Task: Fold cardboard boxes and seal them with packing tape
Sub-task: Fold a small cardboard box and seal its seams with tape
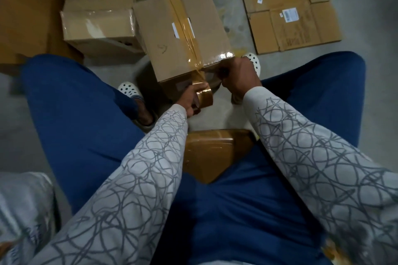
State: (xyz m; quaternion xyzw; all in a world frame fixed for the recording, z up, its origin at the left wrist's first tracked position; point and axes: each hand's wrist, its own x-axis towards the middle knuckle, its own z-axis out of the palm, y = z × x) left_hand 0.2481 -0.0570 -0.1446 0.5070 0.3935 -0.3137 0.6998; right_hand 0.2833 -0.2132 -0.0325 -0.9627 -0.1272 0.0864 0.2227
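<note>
A closed cardboard box (168,34) stands on the floor between my feet, its top seam covered by a strip of brown tape (183,26). My left hand (191,98) grips the roll of brown packing tape (203,98) just below the box's near edge, with tape running from the roll up onto the box. My right hand (239,77) is curled at the box's near right corner, pinching something dark at the tape's edge; what it holds is hidden by the fingers.
Two more taped boxes (99,28) sit at the back left beside a large brown carton (25,6). A flattened cardboard sheet (288,6) lies on the concrete floor at right. A taped package (209,153) rests on my lap.
</note>
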